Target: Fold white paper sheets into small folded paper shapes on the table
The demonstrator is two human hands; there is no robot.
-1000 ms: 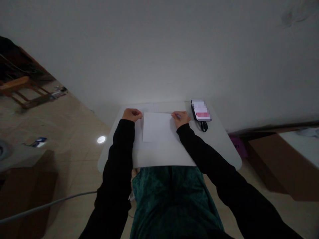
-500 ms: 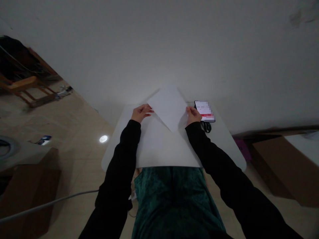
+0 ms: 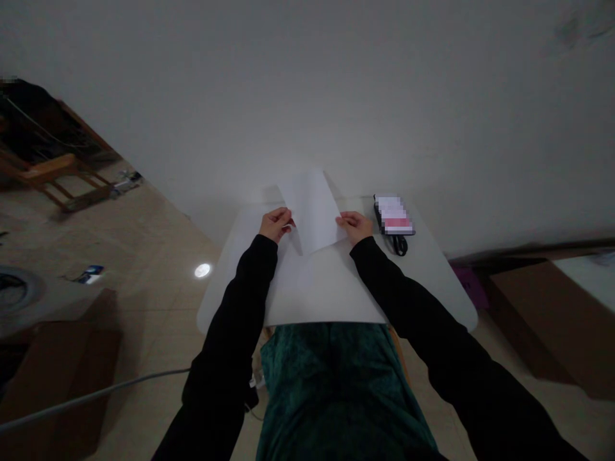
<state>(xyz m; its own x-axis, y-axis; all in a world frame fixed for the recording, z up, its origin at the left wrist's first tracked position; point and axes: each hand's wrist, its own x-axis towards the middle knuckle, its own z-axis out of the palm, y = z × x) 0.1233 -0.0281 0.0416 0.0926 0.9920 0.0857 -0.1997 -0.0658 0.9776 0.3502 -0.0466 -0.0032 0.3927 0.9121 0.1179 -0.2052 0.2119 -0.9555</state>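
Note:
A plain white sheet of paper [image 3: 313, 211] is held up, tilted, over the far part of the white table [image 3: 327, 294]. My left hand [image 3: 275, 224] pinches it at its left edge, fingertips partly behind the paper. On the opposite side, my right hand [image 3: 355, 226] has the right edge between thumb and fingers. The lower corner of the sheet points toward me, close to the tabletop; whether it touches cannot be made out.
Right of my right hand lies a phone with a lit, blurred screen [image 3: 394, 214], beside a coiled black cord [image 3: 400, 245]. A wall [image 3: 307, 96] rises behind the table. Cardboard boxes [image 3: 542, 314] stand at the right, and a wooden chair [image 3: 52, 168] at the far left.
The sheet has turned from a diamond-like slant to a more upright one and shifted left. My right hand has moved left with its edge, away from the phone; my left hand moved slightly.

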